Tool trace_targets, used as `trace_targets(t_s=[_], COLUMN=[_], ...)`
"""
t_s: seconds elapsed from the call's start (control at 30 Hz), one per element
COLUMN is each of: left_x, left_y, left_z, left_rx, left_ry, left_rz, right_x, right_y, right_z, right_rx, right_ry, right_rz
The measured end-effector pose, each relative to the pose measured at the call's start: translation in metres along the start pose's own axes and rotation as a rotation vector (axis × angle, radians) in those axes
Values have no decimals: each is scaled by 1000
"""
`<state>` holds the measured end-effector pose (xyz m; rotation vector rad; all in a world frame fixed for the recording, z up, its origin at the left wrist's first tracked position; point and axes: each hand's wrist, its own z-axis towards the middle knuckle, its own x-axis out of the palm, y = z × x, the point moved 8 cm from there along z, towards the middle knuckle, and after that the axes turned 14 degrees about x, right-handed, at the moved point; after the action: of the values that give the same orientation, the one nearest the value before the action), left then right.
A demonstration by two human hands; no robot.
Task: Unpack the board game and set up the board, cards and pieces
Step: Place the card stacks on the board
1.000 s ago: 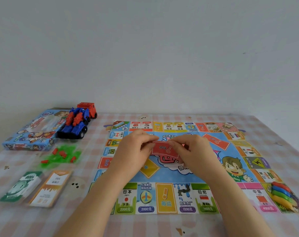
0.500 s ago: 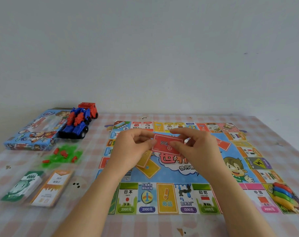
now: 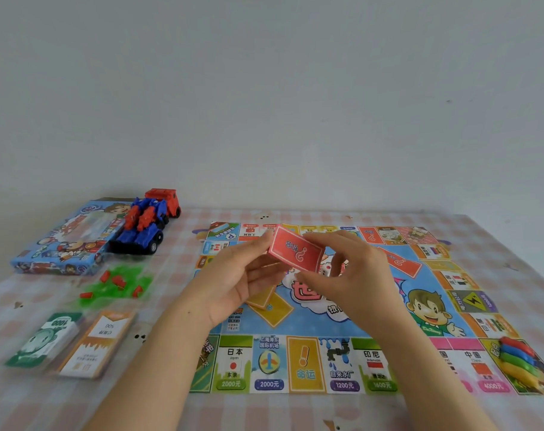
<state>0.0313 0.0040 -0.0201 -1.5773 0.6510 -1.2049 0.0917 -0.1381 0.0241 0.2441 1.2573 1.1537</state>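
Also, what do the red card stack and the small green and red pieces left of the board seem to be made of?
Red card stack: probably thin printed card, matte; a pale edge at its side suggests many sheets. Green pieces: likely translucent plastic, slightly glossy, since they look bright and see-through. Red pieces: opaque, probably moulded plastic, but too small to be sure.

My left hand point(image 3: 236, 281) and right hand point(image 3: 354, 275), gripping the red cards point(image 3: 297, 251), hide the middle of the board point(image 3: 304, 365); its title shows only in part. The yellow cards point(image 3: 264, 301) lie half under my left palm. Both forearms run off the bottom edge. The small print on the paper money point(image 3: 43, 340) is blurred.
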Motion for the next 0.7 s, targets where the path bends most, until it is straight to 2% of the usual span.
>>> trace_targets(t_s=[0.1, 0.2, 0.57, 0.7], left_x=[14, 16, -12, -19], left_y=[8, 9, -2, -15], left_z=[-6, -6, 8, 9], left_rx=[-101, -111, 141, 322], left_ry=[130, 166, -73, -153], left_rz=[-100, -106, 198, 456], right_x=[-2, 0, 7, 4], right_y=[5, 7, -2, -9], right_z=[-2, -2, 0, 6], right_rx=[-20, -29, 17, 91], right_ry=[2, 17, 1, 0], right_rz=[64, 65, -94, -113])
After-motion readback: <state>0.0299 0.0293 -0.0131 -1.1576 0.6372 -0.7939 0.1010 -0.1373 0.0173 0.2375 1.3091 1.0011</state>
